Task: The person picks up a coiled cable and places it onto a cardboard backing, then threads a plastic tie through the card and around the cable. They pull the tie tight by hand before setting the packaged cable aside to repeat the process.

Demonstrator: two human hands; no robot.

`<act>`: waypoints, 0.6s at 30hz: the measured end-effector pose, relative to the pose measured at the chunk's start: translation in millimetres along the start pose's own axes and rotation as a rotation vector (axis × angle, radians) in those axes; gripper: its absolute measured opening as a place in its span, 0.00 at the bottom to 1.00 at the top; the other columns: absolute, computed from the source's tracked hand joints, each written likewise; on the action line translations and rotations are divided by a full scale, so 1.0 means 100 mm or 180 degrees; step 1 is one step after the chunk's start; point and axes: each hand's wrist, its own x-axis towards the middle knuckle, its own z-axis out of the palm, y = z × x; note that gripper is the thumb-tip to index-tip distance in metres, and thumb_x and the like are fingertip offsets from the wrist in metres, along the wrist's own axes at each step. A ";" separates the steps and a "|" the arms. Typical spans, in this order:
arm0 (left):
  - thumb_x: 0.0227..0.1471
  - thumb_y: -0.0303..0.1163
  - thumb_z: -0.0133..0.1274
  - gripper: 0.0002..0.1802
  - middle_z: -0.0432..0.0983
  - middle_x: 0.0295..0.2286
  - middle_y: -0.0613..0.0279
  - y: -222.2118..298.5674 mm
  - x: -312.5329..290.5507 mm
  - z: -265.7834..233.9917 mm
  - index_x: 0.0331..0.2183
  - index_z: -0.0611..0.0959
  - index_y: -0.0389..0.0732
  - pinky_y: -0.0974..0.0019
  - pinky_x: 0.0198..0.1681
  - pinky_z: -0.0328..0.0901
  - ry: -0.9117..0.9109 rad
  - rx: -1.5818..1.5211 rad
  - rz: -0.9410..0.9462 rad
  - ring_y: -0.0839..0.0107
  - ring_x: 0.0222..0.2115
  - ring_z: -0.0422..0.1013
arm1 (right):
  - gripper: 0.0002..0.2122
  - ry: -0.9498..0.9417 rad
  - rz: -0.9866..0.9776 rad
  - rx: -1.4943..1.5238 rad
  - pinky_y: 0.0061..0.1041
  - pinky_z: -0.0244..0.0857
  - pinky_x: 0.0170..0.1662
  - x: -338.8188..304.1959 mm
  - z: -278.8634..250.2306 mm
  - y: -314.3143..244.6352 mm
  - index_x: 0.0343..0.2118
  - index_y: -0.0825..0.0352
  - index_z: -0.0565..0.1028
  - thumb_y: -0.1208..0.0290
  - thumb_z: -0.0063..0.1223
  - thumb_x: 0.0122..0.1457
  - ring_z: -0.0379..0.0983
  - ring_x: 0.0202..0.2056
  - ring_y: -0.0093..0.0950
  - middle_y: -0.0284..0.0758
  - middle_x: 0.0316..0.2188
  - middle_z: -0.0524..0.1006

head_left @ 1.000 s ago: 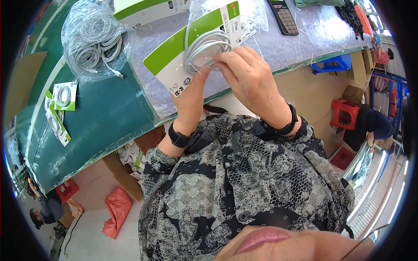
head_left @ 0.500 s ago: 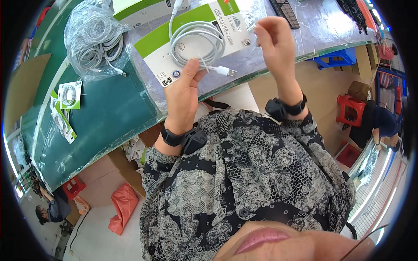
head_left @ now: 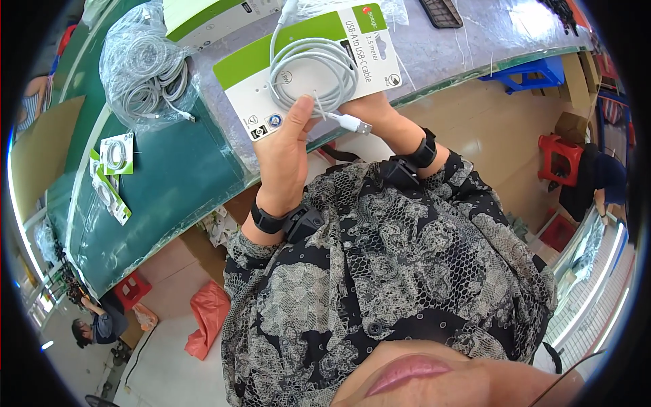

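Note:
A white and green cardboard cable card (head_left: 244, 98) is held up over the near edge of the table. Against its front lies a coiled white USB cable (head_left: 348, 73), with a thin white tie at the coil's lower part. One USB plug (head_left: 355, 125) sticks out below the card, while the other end runs up past its top edge. My left hand (head_left: 285, 146) pinches the lower left of the card and coil, thumb in front. Behind the card's lower right is my right hand (head_left: 374, 114); the card hides its fingers.
A clear plastic bag of white cables (head_left: 146, 74) lies to the left. Below it, several packaged cable cards (head_left: 116, 154) rest on the green mat (head_left: 183, 173). A green and white box (head_left: 220, 20) stands behind the held card. Blue (head_left: 536, 73) and red stools (head_left: 559, 159) are at right.
My right hand has come down and left from beside the card to behind its lower right. The card has shifted slightly right, still in my left hand.

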 end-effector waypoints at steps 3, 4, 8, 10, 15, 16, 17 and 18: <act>0.51 0.19 0.52 0.26 0.70 0.42 0.59 0.05 -0.04 0.08 0.52 0.65 0.37 0.67 0.43 0.68 -0.0013 0.0150 0.0139 0.70 0.40 0.71 | 0.23 0.0051 0.0018 -0.0315 0.29 0.64 0.47 -0.04 0.00 0.03 0.46 0.68 0.71 0.71 0.64 0.46 0.70 0.45 0.32 0.39 0.44 0.73; 0.51 0.19 0.52 0.26 0.70 0.42 0.59 0.04 -0.04 0.09 0.52 0.65 0.37 0.67 0.43 0.68 -0.0028 0.0157 0.0131 0.70 0.40 0.71 | 0.23 -0.0016 0.0116 -0.0246 0.29 0.64 0.47 -0.03 -0.03 0.04 0.46 0.68 0.71 0.71 0.64 0.46 0.70 0.45 0.32 0.39 0.44 0.73; 0.52 0.20 0.51 0.25 0.70 0.42 0.58 0.03 -0.02 0.06 0.51 0.65 0.37 0.65 0.42 0.70 -0.0171 0.0278 -0.0022 0.69 0.40 0.71 | 0.23 -0.0221 0.0312 -0.0077 0.29 0.64 0.47 -0.05 -0.17 0.00 0.46 0.69 0.72 0.70 0.65 0.45 0.70 0.46 0.32 0.39 0.44 0.73; 0.53 0.22 0.51 0.23 0.71 0.42 0.58 0.03 0.04 0.06 0.51 0.66 0.36 0.63 0.41 0.71 -0.0244 0.0105 -0.0154 0.69 0.40 0.71 | 0.22 -0.0401 0.0304 -0.0002 0.30 0.64 0.47 -0.06 -0.25 -0.04 0.45 0.68 0.72 0.68 0.64 0.46 0.69 0.46 0.32 0.39 0.44 0.73; 0.55 0.25 0.50 0.20 0.71 0.41 0.58 0.00 0.10 -0.02 0.50 0.67 0.36 0.60 0.38 0.74 -0.0303 0.0278 -0.0255 0.68 0.38 0.72 | 0.18 -0.0519 -0.0080 0.0159 0.29 0.64 0.47 -0.12 -0.27 0.10 0.43 0.67 0.74 0.68 0.62 0.48 0.70 0.45 0.31 0.40 0.43 0.73; 0.55 0.25 0.50 0.20 0.71 0.41 0.58 -0.02 0.11 -0.04 0.50 0.67 0.36 0.60 0.38 0.74 -0.0300 0.0284 -0.0255 0.68 0.38 0.72 | 0.17 -0.0548 -0.0068 -0.0008 0.29 0.64 0.47 -0.12 -0.27 0.09 0.42 0.67 0.74 0.68 0.61 0.49 0.70 0.44 0.31 0.39 0.44 0.73; 0.55 0.25 0.50 0.20 0.72 0.41 0.58 -0.04 0.13 -0.06 0.49 0.67 0.36 0.61 0.38 0.74 -0.0269 0.0248 -0.0186 0.68 0.38 0.72 | 0.15 -0.0577 -0.0055 -0.0176 0.29 0.64 0.47 -0.11 -0.27 0.07 0.41 0.67 0.74 0.69 0.60 0.50 0.70 0.44 0.31 0.39 0.44 0.73; 0.55 0.25 0.50 0.20 0.72 0.41 0.59 -0.07 0.15 -0.08 0.49 0.68 0.36 0.61 0.38 0.74 -0.0238 0.0211 -0.0117 0.68 0.37 0.72 | 0.14 -0.0607 -0.0044 -0.0345 0.29 0.63 0.47 -0.11 -0.28 0.04 0.41 0.67 0.74 0.69 0.58 0.51 0.70 0.43 0.31 0.39 0.44 0.73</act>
